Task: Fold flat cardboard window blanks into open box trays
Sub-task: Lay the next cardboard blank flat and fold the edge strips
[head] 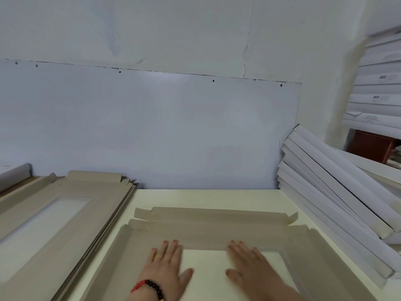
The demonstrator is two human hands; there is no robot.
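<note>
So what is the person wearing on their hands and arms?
The left hand has a thin ring on one finger. Its wrist wears a black bead bracelet next to a red band. The right hand shows nothing worn, and both forearms are bare, with no sleeves. The fingernails look painted a reddish colour.

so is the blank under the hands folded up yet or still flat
Mostly flat: the blank lies spread on the table, both open palms, left hand and right hand, pressing it; only its left flap is lifting.

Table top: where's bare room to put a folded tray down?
Bare strip of table between the wall and the blank under both hands. Narrow lane beside the left blank stack. Right side is crowded with leaning folded trays.
</note>
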